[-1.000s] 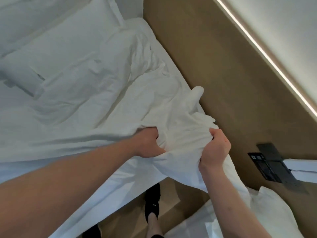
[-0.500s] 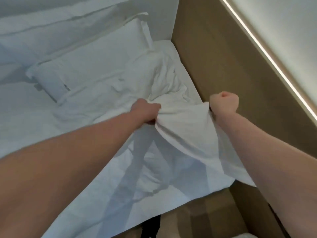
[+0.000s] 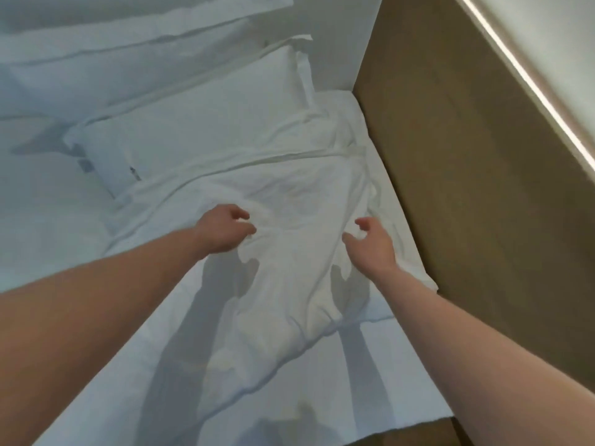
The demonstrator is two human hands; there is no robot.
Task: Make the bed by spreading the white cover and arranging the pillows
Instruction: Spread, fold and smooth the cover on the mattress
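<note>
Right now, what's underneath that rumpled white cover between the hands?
The white cover lies bunched on the flat bed sheet, which shows around it. A pillow sits beyond. What the bunched folds hide cannot be seen.

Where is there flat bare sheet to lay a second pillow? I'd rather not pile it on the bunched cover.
The smoothest free patch is the flat sheet left of the pillow and the left hand. A narrow strip runs between the white cover and the brown wall panel. The middle is crowded: rumpled cover under the right hand.
</note>
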